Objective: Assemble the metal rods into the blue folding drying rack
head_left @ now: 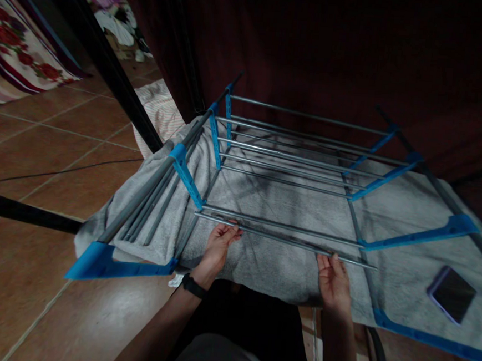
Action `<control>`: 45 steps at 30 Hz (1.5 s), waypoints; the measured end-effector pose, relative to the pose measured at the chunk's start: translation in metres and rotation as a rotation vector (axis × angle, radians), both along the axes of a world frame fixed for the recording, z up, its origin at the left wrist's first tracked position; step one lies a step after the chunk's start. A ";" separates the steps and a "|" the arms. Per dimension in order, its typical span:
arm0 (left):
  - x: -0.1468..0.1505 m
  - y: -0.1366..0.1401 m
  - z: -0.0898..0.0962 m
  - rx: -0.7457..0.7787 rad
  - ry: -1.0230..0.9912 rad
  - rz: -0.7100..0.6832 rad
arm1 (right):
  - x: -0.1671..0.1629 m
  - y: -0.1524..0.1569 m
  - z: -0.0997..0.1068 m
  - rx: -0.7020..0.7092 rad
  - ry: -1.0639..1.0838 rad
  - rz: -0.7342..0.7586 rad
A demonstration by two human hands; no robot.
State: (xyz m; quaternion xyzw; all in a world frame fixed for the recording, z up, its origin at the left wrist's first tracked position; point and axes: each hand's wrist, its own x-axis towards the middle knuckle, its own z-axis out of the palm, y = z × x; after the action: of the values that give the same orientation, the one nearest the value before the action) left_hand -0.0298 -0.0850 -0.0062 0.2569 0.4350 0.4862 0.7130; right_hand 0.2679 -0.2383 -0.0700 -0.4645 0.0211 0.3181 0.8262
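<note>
A thin grey metal rod is held level between my two hands. My left hand, with a black band on its wrist, pinches the rod left of its middle. Toward the rod's other end, my right hand grips it with the fingertips. Just beyond lies a rack frame of grey tubes with blue plastic brackets. Several crossbars span from its left brackets to the right bracket. The held rod runs close to the nearest crossbar; whether they touch I cannot tell.
A grey blanket lies under the frame. Several loose rods rest on it at the left. A phone lies at the right. Dark posts stand at the left, and a cable crosses the tiled floor.
</note>
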 end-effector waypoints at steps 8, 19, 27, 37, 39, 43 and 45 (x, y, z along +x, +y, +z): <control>0.009 -0.003 -0.001 0.005 -0.020 -0.032 | 0.000 -0.001 0.000 -0.022 -0.026 0.000; 0.031 -0.014 0.008 0.040 -0.007 -0.095 | -0.001 -0.002 -0.002 0.016 -0.071 0.028; 0.040 -0.019 0.007 0.059 0.005 -0.127 | -0.001 0.000 0.000 0.008 -0.046 0.016; 0.043 -0.018 0.009 0.059 0.026 -0.144 | -0.003 0.002 -0.002 -0.006 -0.053 0.012; 0.042 -0.018 0.008 0.057 0.026 -0.146 | -0.003 0.003 -0.001 0.000 -0.045 0.009; 0.040 -0.018 0.009 0.051 0.047 -0.149 | -0.004 0.004 0.001 0.003 -0.051 0.010; 0.040 -0.018 0.008 0.053 0.049 -0.147 | -0.005 0.005 0.001 0.011 -0.057 0.017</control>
State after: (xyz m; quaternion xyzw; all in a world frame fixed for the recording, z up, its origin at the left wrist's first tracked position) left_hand 0.0101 -0.1025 0.0018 0.3189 0.4190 0.4376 0.7289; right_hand 0.2631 -0.2329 -0.0686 -0.4689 -0.0083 0.3120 0.8262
